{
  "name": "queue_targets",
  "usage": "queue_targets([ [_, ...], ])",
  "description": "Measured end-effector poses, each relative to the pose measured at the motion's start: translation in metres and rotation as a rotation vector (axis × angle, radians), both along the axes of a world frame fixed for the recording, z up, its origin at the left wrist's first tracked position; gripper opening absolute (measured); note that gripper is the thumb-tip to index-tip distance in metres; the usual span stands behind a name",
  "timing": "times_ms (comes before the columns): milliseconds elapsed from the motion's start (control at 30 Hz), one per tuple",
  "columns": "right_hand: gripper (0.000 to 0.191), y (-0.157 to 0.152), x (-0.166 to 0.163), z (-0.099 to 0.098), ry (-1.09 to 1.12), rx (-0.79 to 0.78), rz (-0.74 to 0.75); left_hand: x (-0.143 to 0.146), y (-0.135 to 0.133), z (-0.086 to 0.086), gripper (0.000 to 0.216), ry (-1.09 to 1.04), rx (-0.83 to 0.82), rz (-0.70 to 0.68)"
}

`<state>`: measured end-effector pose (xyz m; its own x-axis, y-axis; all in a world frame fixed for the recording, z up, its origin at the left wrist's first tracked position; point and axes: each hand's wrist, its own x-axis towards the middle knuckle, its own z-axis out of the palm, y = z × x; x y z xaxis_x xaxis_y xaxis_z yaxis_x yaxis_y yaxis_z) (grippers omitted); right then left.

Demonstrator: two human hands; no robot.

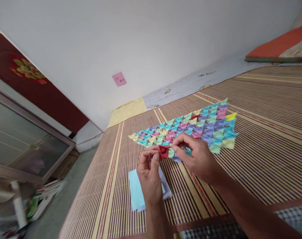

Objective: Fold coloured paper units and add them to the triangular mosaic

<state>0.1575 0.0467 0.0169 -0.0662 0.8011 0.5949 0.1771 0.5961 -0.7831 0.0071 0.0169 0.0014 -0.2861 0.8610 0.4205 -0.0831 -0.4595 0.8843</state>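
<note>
A small red origami piece (163, 151), which looks like a paper boat, is pinched between both my hands. My left hand (150, 169) grips its left side with thumb and fingers. At its upper right end, my right hand (193, 152) closes thumb and forefinger on the edge. Just beyond my hands lie rows of similar folded paper boats (213, 127) in blue, green, purple, pink and yellow, spread in a long wedge. My right hand hides some of them. Under my left wrist rests a stack of light blue and lilac paper sheets (136, 191), partly covered by the hand.
A striped bamboo mat (260, 159) covers the bed. Behind it rises a white wall with a pink note (119, 79). Orange folded bedding (267, 46) lies at the far right. Left of the bed are a glass-fronted cabinet (24, 132) and items on the floor.
</note>
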Motion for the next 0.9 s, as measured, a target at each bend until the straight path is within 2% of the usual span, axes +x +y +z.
queue_targets([
  [233, 0.011, 0.002, 0.0, 0.0, -0.013, 0.062, 0.002, -0.003, 0.0, 0.0, 0.008, 0.049, -0.039, 0.021],
  [333, 0.013, 0.003, -0.001, 0.0, -0.055, 0.171, 0.072, -0.001, -0.001, 0.001, 0.008, 0.104, -0.052, 0.001],
  [433, 0.015, 0.003, 0.0, -0.001, -0.103, 0.206, 0.128, 0.001, -0.001, 0.003, 0.009, 0.145, -0.063, -0.02],
  [633, 0.015, 0.004, 0.002, -0.002, -0.231, 0.213, 0.056, 0.001, -0.001, 0.003, 0.011, 0.098, -0.075, -0.007],
  [900, 0.013, 0.006, -0.004, -0.007, -0.443, 0.336, -0.057, 0.008, 0.0, 0.0, 0.015, 0.02, -0.112, -0.059],
])
